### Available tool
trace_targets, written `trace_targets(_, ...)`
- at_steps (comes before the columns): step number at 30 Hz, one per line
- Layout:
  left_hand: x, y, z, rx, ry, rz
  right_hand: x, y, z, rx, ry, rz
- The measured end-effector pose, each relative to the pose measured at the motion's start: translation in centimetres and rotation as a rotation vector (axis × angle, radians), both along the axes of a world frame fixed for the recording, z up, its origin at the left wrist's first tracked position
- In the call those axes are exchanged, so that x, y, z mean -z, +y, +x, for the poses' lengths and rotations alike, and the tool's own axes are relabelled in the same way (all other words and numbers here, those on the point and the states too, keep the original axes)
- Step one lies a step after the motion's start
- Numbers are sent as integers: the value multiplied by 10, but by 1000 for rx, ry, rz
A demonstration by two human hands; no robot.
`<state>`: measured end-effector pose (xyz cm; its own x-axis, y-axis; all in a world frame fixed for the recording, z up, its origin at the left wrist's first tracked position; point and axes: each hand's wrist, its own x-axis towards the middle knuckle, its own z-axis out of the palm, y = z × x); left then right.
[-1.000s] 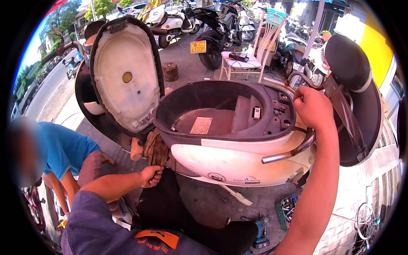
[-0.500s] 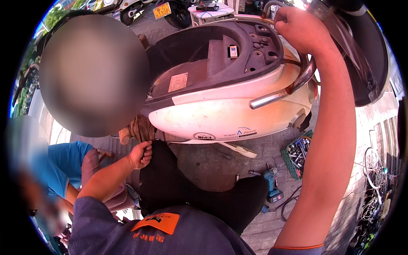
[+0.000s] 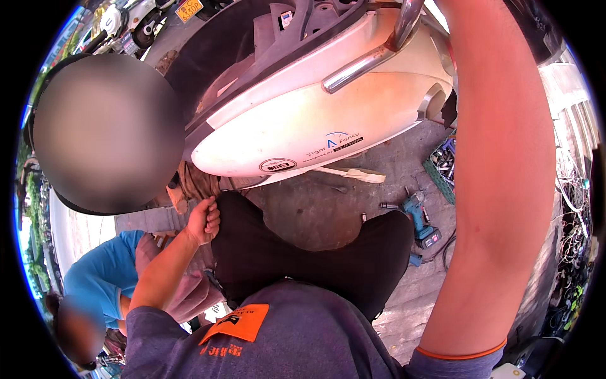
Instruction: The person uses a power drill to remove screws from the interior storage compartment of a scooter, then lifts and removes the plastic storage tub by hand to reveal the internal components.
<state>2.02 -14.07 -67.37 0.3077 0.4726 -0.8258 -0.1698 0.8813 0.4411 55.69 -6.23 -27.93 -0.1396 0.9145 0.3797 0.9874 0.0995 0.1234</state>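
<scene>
My left hand [image 3: 203, 221] is curled closed by my dark-trousered left knee, beside brownish cloth [image 3: 193, 188] under the scooter; whatever its fingers hold, if anything, is hidden. A white scooter body [image 3: 271, 142] fills the upper middle, with its dark storage tub [image 3: 199, 60] uncovered. The raised seat lid [image 3: 107, 136] at the left is mostly blurred. My right forearm [image 3: 499, 208] runs up the right side past a bent chrome rail [image 3: 356, 69]; the hand itself is out of view beyond the top edge.
A person in blue [image 3: 101, 265] crouches at my left. A blue power drill [image 3: 416, 215] and a green crate of metal pieces [image 3: 440, 169] lie on the paving to the right, near tangled wire and parts [image 3: 571, 234]. Other scooters [image 3: 126, 28] stand at the upper left.
My view has tilted down, so the scooter sits higher and my right hand has left the picture. My left hand stays closed near my knee. The person in blue bends lower.
</scene>
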Motion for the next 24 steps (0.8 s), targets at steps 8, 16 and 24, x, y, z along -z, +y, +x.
trace_targets(8,-2,-1,3,0,14,21,-2,-12,-5,13,-23,3)
trace_targets(16,-3,0,6,-17,21,13,-2,-7,-2,7,6,13)
trace_targets(24,-3,0,5,-11,5,12,0,3,1,5,-25,34)
